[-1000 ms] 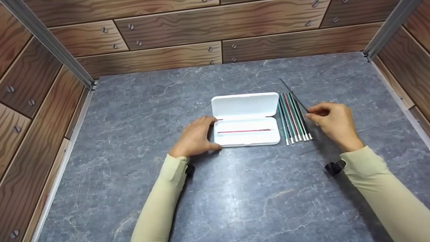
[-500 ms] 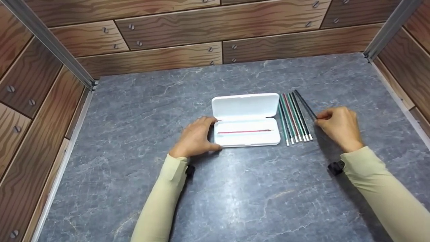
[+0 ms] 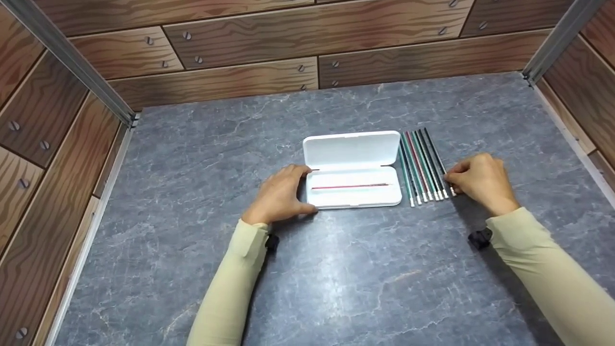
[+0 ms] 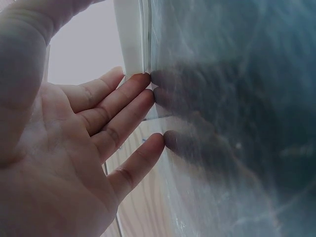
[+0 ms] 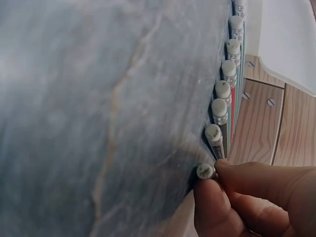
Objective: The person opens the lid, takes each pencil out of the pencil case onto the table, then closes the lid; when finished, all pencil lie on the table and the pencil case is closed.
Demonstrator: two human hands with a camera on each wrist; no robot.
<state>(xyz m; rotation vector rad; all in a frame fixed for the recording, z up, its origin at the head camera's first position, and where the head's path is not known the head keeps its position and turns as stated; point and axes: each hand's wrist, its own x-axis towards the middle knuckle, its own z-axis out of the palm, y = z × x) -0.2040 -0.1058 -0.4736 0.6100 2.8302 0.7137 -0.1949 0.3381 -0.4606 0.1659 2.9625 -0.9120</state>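
A white pencil case (image 3: 355,200) lies with its lid raised, and a red pencil (image 3: 346,186) rests inside it. My left hand (image 3: 276,197) spans the case's left end, thumb at the front corner and fingers at the rear one. Those fingers (image 4: 118,116) are nearly straight in the left wrist view, their tips right at the case and tabletop. To the right, my right hand (image 3: 483,180) pinches a black pencil (image 3: 434,151) near its eraser end. That pencil lines up along the row's right side, its white eraser (image 5: 205,171) showing beside the thumb and fingertip.
Several green, black and red pencils (image 3: 418,161) lie side by side right of the case, erasers toward the person. Wood-patterned panels (image 3: 250,81) wall in the grey marbled tabletop (image 3: 216,139) at the back and both sides.
The black pencil has swung from slanting across the row to lying alongside its right end, lowered by my right hand. My left hand and the case have stayed put.
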